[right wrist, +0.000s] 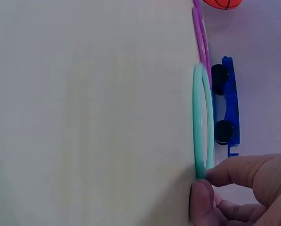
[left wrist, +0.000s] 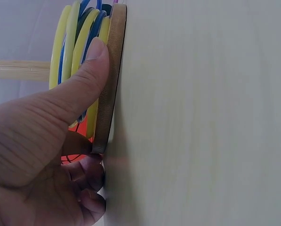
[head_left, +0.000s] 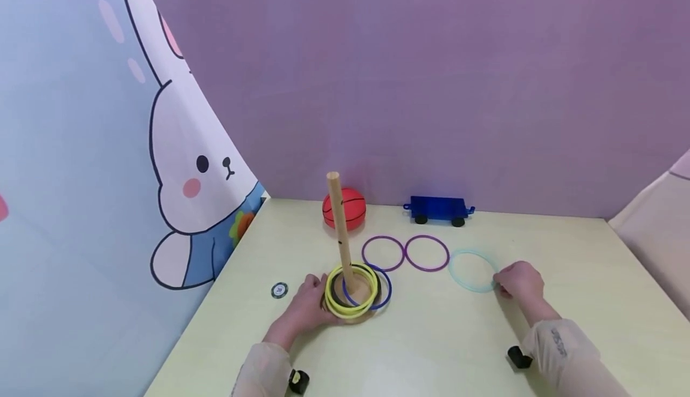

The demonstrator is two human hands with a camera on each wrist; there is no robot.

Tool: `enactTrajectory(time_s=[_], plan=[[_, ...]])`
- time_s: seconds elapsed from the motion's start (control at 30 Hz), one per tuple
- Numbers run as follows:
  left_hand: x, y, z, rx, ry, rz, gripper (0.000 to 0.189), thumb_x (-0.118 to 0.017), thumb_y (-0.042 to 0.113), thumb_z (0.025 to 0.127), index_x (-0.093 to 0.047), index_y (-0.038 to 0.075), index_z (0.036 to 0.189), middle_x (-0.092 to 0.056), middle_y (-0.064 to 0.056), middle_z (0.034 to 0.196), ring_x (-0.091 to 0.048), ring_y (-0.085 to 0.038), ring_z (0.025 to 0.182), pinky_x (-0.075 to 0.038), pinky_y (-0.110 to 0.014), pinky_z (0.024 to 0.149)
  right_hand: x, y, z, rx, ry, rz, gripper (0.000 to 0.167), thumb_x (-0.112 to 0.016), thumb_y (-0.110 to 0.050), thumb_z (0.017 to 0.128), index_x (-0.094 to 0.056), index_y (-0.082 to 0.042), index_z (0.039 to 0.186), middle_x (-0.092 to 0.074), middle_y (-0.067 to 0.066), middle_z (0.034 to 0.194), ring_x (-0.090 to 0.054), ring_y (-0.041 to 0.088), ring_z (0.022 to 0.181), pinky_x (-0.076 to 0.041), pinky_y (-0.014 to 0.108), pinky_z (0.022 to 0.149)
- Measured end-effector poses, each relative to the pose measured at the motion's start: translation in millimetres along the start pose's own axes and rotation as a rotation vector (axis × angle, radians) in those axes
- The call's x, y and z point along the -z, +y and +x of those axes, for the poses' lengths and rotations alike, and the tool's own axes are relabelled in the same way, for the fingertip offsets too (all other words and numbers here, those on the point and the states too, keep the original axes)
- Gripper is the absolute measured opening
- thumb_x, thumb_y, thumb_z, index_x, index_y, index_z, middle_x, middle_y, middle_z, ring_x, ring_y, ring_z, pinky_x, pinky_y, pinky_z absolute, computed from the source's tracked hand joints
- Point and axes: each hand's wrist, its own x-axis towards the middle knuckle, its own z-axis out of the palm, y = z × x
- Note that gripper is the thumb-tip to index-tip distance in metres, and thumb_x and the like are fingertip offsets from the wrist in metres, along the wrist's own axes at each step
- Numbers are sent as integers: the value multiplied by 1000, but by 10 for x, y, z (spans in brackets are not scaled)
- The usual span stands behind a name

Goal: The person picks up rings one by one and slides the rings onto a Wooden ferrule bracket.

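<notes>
On the table, in the head view, a wooden peg (head_left: 338,211) stands upright on a round wooden base (left wrist: 113,75). Yellow rings (left wrist: 59,49) and blue rings lie stacked around the peg; a blue ring (head_left: 390,289) juts out to the right. My left hand (head_left: 308,306) grips the base's left edge, thumb against its face beside the rings and fingers curled beneath the rim. Farther right, my right hand (head_left: 521,283) pinches the near-right edge of a light teal ring (right wrist: 198,120) between thumb and forefinger. That ring lies on or very close to the tabletop.
Two purple rings (head_left: 383,236) (head_left: 427,236) lie side by side between peg and teal ring. A red toy basketball (head_left: 356,208) and a blue toy wagon (head_left: 438,208) stand at the back by the purple cloth. A poker chip (head_left: 279,290) lies left of my left hand.
</notes>
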Motion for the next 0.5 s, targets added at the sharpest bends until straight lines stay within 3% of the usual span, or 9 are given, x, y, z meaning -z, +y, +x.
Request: enactTrajectory(time_s=[0.3, 0.5], plan=[[-10, -41, 28, -6, 12, -7, 119, -89, 50, 61, -29, -2, 150, -41, -9, 113, -45, -24, 103, -44, -48, 96, -49, -30, -145, 89, 21, -118, 17, -64, -12, 81, -65, -2, 68, -57, 2, 54, -53, 19, 52, -39, 32, 55], [-27, -48, 41, -8, 6, -6, 119, -89, 50, 61, -30, -3, 150, -41, -10, 113, -44, -25, 103, -44, -48, 96, -119, -70, -240, 118, -33, -129, 17, -66, -12, 81, -64, -2, 68, -57, 3, 57, -53, 18, 53, -41, 30, 54]])
